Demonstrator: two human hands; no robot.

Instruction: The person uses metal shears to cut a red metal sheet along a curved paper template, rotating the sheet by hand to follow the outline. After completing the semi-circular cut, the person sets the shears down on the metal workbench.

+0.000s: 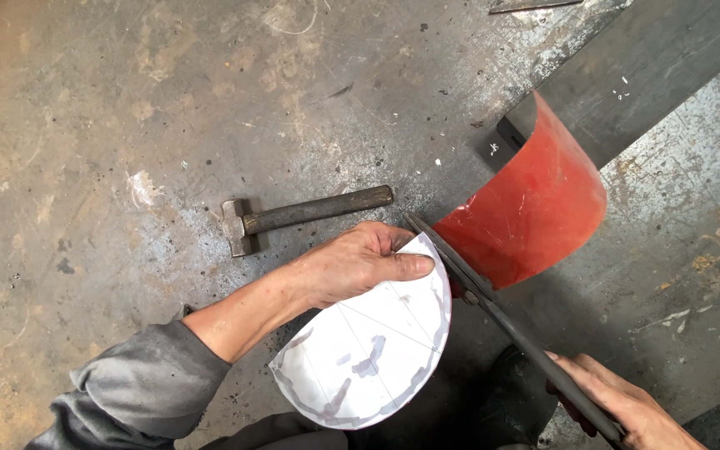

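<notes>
My left hand (360, 262) grips a white, round-edged sheet piece (368, 350) with pencil lines and grey smears, thumb pressed on its upper face. My right hand (618, 400), at the lower right, is closed around the long dark handles of metal shears (493, 304). The shear blades lie along the straight edge of the white piece, where it meets a curved red sheet (535, 204) that bends up and away to the right.
A small hammer (293, 215) with a dark handle lies on the stained concrete floor (127, 125) just above my left hand. A grey metal bar (643, 67) runs diagonally at the upper right, behind the red sheet.
</notes>
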